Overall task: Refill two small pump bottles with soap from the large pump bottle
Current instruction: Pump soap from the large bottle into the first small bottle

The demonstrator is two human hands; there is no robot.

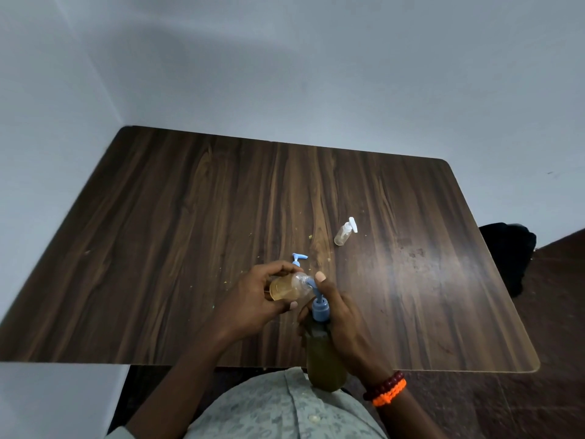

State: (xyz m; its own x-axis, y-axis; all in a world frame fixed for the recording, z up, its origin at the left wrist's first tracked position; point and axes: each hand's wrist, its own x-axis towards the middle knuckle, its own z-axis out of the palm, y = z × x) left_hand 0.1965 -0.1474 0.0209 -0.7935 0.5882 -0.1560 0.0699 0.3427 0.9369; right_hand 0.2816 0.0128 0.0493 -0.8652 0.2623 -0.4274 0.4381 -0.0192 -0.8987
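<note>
My right hand (343,324) grips the large pump bottle (324,359), dark olive with a blue pump head (319,307), held over the table's near edge; a finger rests on top of the pump. The spout points into the mouth of a small clear bottle (286,286), tilted on its side in my left hand (253,299) and partly filled with amber soap. That bottle's blue pump cap (297,258) lies on the table just behind my left hand. A second small clear bottle (344,232) with a white pump lies on its side further right.
The dark wood table (190,232) stands in a corner between pale walls, with a few yellowish drops near the middle. A black object (509,248) sits beyond the right edge.
</note>
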